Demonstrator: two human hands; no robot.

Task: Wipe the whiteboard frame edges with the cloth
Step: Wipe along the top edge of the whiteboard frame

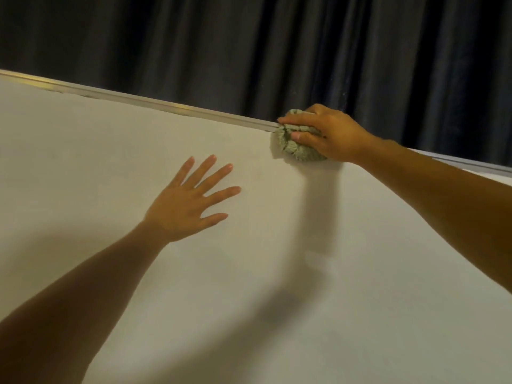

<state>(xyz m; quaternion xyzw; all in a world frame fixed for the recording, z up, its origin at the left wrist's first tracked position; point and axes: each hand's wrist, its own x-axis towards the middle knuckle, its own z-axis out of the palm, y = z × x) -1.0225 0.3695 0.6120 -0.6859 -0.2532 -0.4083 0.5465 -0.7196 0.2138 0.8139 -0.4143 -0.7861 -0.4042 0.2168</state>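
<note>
Right-hand fingers (297, 122) curl tight over a bunched grey-green terry cloth (297, 151), pressing it onto the silver metal whiteboard frame (166, 105); soft and light (best gripped bunched). The left hand (188, 206) lies splayed, empty, on the board.

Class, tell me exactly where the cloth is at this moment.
In the head view, the grey-green cloth is bunched in the right hand, pressed on the whiteboard's top frame edge, right of centre.
</note>
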